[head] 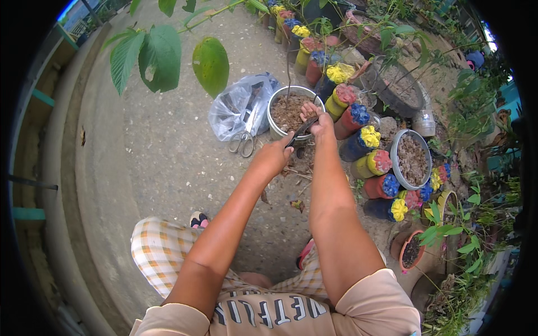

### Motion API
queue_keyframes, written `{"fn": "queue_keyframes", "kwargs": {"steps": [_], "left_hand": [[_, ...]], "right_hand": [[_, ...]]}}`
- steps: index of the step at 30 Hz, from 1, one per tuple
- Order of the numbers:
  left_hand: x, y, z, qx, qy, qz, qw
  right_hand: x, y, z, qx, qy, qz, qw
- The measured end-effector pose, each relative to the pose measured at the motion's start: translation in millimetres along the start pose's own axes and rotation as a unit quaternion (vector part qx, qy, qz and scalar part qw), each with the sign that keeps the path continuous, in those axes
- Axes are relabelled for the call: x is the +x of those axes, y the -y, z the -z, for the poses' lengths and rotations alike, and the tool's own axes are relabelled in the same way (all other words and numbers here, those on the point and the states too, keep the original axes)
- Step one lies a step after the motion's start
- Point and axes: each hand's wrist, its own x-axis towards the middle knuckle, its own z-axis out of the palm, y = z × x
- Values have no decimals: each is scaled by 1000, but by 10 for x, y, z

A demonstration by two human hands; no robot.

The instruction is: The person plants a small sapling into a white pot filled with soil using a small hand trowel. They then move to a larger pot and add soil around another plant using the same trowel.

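Observation:
A white plastic pot point(274, 126) of brown soil point(290, 112) stands on the concrete before me, with a thin dark plant stem point(288, 71) rising from it. My left hand point(273, 154) grips a dark hand tool point(303, 129), perhaps a trowel, slanting across the pot's near rim. At the tool's far end, my right hand point(320, 122) touches it with fingers curled over the soil. Whether soil lies in that palm is too small to tell. Left of the pot, scissors point(243, 140) rest against a clear plastic bag point(229, 110) with dark contents.
Painted plastic bottles point(365, 137) in yellow, red and blue form a border along the right. Beyond them are a grey-rimmed pot point(412, 158), a dark round planter point(397, 86) and an orange pot point(411, 250). Large green leaves point(159, 59) hang across the upper left. A concrete kerb point(72, 138) runs down the left.

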Motion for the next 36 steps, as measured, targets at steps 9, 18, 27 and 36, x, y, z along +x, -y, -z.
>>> {"fn": "queue_keyframes", "kwargs": {"steps": [9,18,27,36], "left_hand": [[14,67,2,20,-25,-31,999],[77,-55,-14,-297,85,177,934],[25,16,-35,4,-1,-2,1000],[61,125,-20,-248,104,104,957]], "right_hand": [[-123,-58,79,20,10,-58,998],[-236,-124,-115,53,46,28,997],[-67,-24,66,95,-42,10,995],[-221,-62,99,2,21,-10,1000]]}}
